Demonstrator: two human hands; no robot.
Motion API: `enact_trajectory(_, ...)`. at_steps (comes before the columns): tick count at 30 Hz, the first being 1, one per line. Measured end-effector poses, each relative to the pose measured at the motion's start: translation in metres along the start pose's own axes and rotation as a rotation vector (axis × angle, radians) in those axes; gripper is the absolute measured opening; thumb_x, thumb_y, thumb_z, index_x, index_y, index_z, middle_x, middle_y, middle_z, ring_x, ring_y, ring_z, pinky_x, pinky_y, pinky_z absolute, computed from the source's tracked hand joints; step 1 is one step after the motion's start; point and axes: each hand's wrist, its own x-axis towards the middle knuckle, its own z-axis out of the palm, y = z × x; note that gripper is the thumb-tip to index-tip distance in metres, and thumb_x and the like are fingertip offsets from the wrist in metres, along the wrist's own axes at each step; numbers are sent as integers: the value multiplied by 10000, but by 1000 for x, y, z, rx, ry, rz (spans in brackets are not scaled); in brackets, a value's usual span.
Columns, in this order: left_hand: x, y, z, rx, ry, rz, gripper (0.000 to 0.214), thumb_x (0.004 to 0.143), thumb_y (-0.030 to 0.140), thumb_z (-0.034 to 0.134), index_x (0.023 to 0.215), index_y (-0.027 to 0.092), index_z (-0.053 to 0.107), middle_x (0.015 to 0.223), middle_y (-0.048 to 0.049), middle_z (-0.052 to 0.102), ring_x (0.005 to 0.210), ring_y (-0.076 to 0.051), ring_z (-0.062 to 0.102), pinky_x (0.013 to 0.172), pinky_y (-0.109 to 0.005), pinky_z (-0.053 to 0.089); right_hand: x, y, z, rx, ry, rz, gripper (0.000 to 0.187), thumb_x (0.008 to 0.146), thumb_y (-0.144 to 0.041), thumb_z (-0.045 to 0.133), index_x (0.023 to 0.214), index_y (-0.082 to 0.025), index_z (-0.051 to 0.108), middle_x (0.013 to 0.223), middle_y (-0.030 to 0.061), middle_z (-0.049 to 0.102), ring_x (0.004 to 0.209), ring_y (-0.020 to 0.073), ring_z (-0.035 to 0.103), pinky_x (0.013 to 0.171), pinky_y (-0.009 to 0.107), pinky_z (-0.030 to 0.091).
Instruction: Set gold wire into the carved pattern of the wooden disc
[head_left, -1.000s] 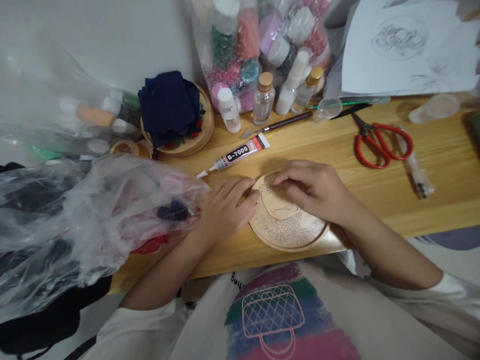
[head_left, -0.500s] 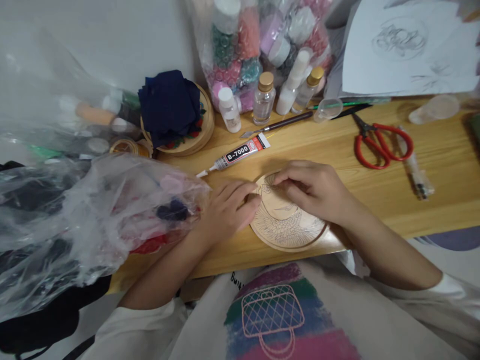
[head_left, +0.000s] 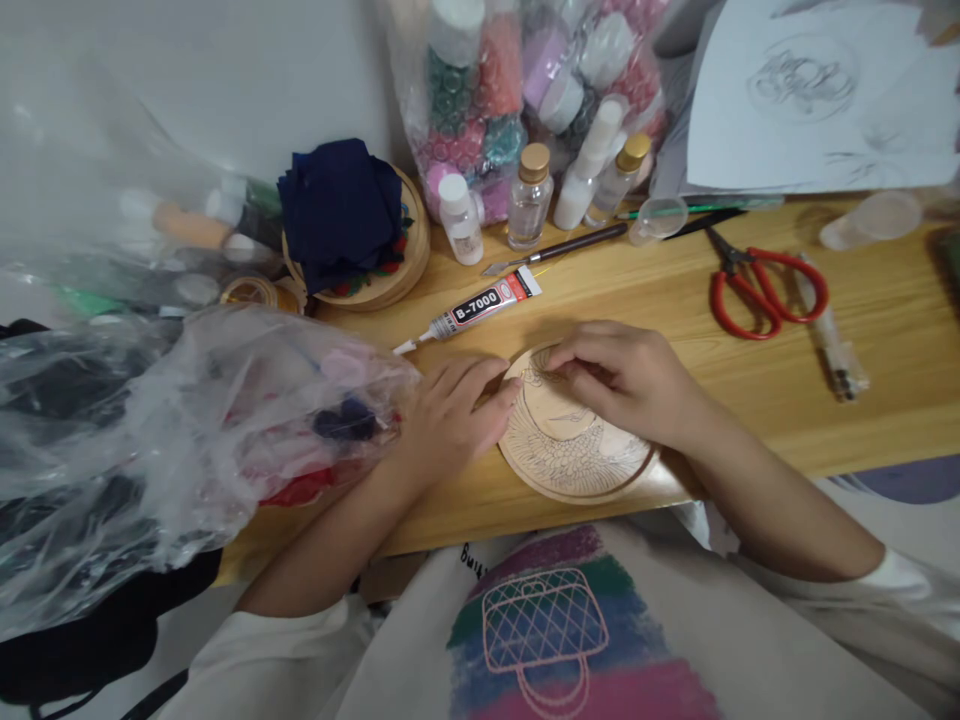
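A round wooden disc (head_left: pixel 581 465) with a fine line drawing of feathers or scales and a raised inner circle lies flat on the table. At its left rim rests my left hand (head_left: pixel 457 410), fingers stretched and apart from the thumb, whose tip touches the edge. My right hand (head_left: pixel 630 375) lies over the upper right of the disc, with thumb and forefinger pinched near the top of the drawing. Whatever sits between those fingertips is too small or hidden to make out. Above the disc lies a B-7000 glue tube (head_left: pixel 480 308), its nozzle pointing left.
Behind the glue are a dark-handled craft knife (head_left: pixel 577 243) and several small bottles (head_left: pixel 529 200). Red-handled scissors (head_left: pixel 765 290) lie to the right. A clear plastic bag (head_left: pixel 187 420) crowds the left, near dark blue cloth (head_left: pixel 337 215) on a round wooden box. Paper sketches (head_left: pixel 810 130) lie at the back right.
My left hand's fingers have drawn back slightly from the disc's rim, widening the gap to the thumb. My right hand keeps its pinch in the same place.
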Motion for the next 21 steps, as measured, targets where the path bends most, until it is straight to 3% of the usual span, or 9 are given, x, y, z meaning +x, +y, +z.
enact_trajectory(5,2,0,-1,23,30,10,119,980,228,544,1046,196,637,1039,-49,699,963,-183,644,826,-318,535,0,0,0,-2,1,-3,185,868,-140,512,896,-186,688,805,40,707,722,157,636,658,275,456)
enact_trajectory(21,-2,-1,0,-50,-27,-20,151,980,223,545,1078,199,656,1073,-62,688,995,-200,632,852,-340,511,0,-1,1,-14,-14,5,189,918,-186,523,963,-182,707,844,53,720,772,175,653,687,289,478)
